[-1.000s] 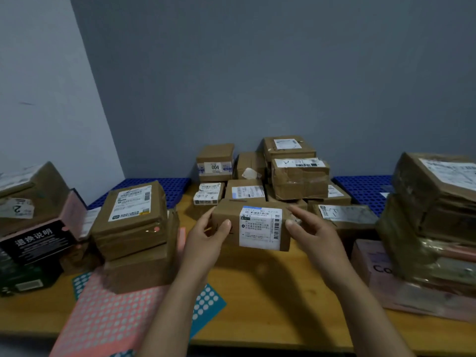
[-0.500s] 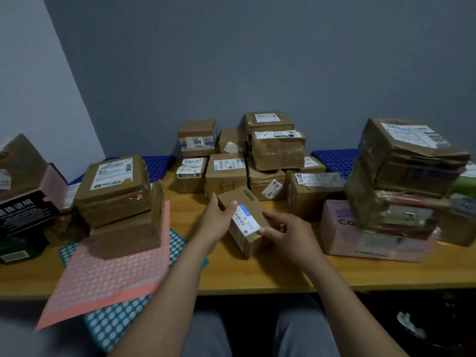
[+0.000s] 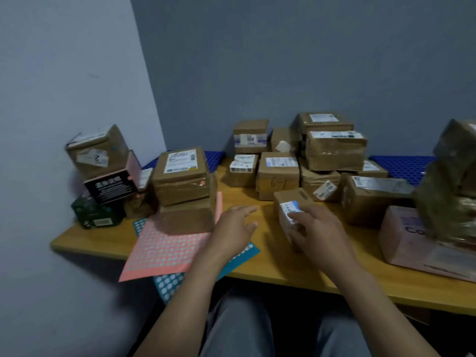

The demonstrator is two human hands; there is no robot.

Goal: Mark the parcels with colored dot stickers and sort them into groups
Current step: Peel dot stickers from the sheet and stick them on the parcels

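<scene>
A small brown parcel with a white and blue label rests on the wooden table in front of me. My right hand lies over its near end and grips it. My left hand hovers open just left of the parcel, apart from it, above the edge of the sticker sheets. A pink dot sticker sheet lies on the table's left part, over a teal dot sticker sheet that juts past the front edge.
Two stacked brown boxes stand on the pink sheet's far end. A heap of labelled parcels fills the back middle. A leaning pile sits by the left wall. A pink box under bulky wrapped parcels crowds the right.
The parcel came down from mid-air onto the table. My left hand let go of it and drifted left toward the sticker sheets. My view swung left.
</scene>
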